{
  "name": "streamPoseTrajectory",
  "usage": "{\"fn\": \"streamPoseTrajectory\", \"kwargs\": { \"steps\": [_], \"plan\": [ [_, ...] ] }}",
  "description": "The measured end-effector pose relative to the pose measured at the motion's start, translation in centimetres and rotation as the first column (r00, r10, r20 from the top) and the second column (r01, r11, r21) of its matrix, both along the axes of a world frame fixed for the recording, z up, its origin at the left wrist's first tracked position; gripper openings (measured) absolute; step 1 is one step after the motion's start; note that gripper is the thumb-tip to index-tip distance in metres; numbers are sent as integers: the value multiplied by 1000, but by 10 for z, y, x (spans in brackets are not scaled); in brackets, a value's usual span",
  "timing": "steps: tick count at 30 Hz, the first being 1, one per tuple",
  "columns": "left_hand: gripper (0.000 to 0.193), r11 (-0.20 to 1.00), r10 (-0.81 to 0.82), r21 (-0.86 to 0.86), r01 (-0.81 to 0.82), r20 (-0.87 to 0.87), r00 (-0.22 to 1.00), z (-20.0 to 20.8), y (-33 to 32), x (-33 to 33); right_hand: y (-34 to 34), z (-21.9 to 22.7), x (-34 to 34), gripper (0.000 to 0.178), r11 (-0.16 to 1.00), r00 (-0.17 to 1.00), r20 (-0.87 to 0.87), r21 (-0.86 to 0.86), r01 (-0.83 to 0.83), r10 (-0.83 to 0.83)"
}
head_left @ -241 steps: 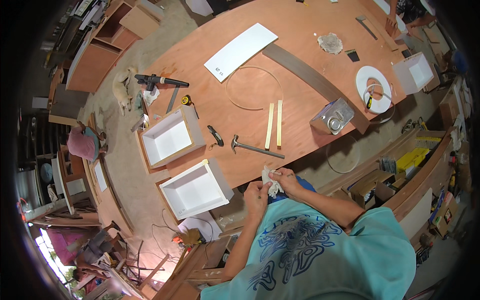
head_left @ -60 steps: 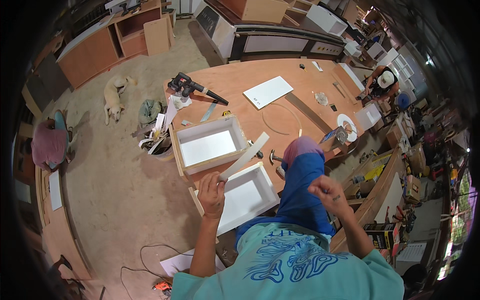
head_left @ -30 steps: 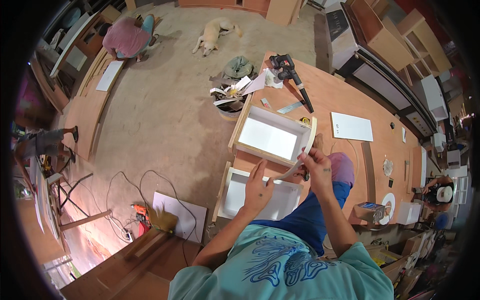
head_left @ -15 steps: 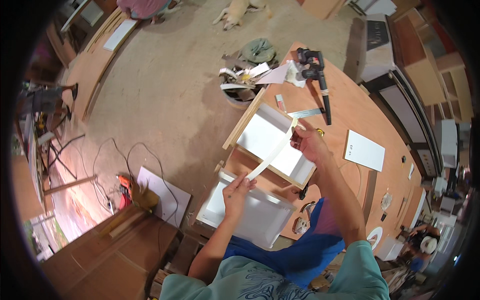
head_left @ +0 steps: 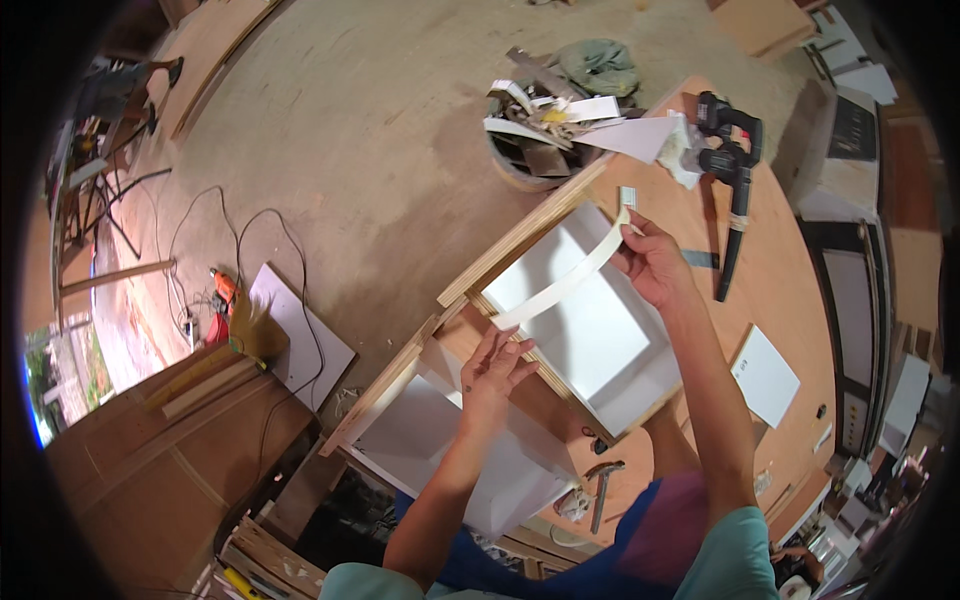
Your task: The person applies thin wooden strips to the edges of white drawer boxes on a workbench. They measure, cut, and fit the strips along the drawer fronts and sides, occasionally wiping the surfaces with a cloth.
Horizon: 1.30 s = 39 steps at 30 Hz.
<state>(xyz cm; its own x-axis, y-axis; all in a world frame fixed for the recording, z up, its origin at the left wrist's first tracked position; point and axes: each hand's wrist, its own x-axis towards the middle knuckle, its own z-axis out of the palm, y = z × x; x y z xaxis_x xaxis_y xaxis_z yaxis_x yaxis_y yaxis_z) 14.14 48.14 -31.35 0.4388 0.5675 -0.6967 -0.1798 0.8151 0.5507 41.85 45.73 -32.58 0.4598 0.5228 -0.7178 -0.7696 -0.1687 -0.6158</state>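
A thin white edging strip [head_left: 565,287] bows in the air between my hands, above a white-lined wooden drawer box [head_left: 590,330]. My right hand [head_left: 655,258] pinches its upper end near the box's far right side. At its lower end, over the near wall of the box, my left hand [head_left: 492,372] has the strip at its fingertips; its other fingers are loosely curled. Nearer to me, below my left forearm, is a second white-lined box [head_left: 465,430] with wooden edges.
The brown table [head_left: 770,200] bears a black blower [head_left: 735,180], a hammer [head_left: 602,490], a metal ruler [head_left: 700,259] and a white panel [head_left: 765,375]. Beyond the boxes stands a tub of offcuts [head_left: 520,165]. Cables [head_left: 240,230] and an orange power tool [head_left: 224,287] lie at left.
My view has shifted, bringing the boxes closer. My left hand has loosened its fingers at the strip's lower end, and the strip bows more. My right hand still pinches the upper end.
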Motion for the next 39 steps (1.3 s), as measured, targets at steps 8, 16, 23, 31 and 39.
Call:
{"fn": "streamPoseTrajectory", "kwargs": {
  "steps": [8,16,23,31,39],
  "plan": [
    [19,966,258,-16,-257,75,963,-17,1,1,10,-17,-22,48,983,951,249,-20,-184,183],
    [15,855,505,-149,-496,29,862,-34,27,7,8,-5,-24,52,967,935,246,-63,-247,255],
    [15,861,495,-31,-507,-168,852,-53,21,10,8,-30,-19,56,971,876,418,-120,-209,240],
    [20,884,467,229,-406,-430,773,-57,22,30,29,-43,-2,60,976,829,516,-89,-198,216],
    [20,900,421,335,-279,-506,753,-58,27,30,34,-50,3,64,976,815,539,-85,-201,214]
  ]
}}
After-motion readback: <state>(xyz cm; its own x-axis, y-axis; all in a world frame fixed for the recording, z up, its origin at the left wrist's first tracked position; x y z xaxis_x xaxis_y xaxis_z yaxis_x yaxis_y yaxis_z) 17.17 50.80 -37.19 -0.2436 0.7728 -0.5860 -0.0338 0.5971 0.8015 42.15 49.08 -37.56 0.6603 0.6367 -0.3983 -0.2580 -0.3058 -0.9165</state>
